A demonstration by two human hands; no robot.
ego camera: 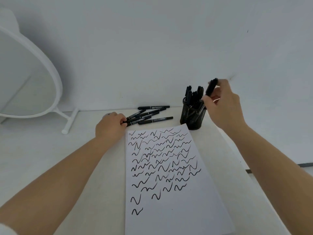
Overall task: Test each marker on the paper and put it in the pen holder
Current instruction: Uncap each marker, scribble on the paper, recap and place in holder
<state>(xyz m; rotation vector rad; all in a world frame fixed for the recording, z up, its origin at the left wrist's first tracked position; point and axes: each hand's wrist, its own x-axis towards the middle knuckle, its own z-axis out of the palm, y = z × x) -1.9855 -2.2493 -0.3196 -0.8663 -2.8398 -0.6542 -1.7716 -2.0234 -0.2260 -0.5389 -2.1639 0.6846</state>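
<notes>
A white table filled the near part of the scene, with a white wall behind it. At the far left stood a large oval mirror in a white frame, tilted on its stand.

A sheet of white paper lay in the middle of the table, running from near to far, its far two-thirds covered with rows of black wavy test strokes.

Just beyond the paper's far right corner stood a black mesh pen holder, upright, with several black markers standing in it. The right hand hovered above and just right of the holder, its grip closed around a black marker that pointed up and slightly right, its lower end over the holder's rim.

Beyond the paper's far left corner lay a loose pile of black markers on the table, mostly pointing left to right. The left hand rested at the left end of that pile, its fingers curled on the end of one of the markers there; how firmly that grip held could not be told.
</notes>
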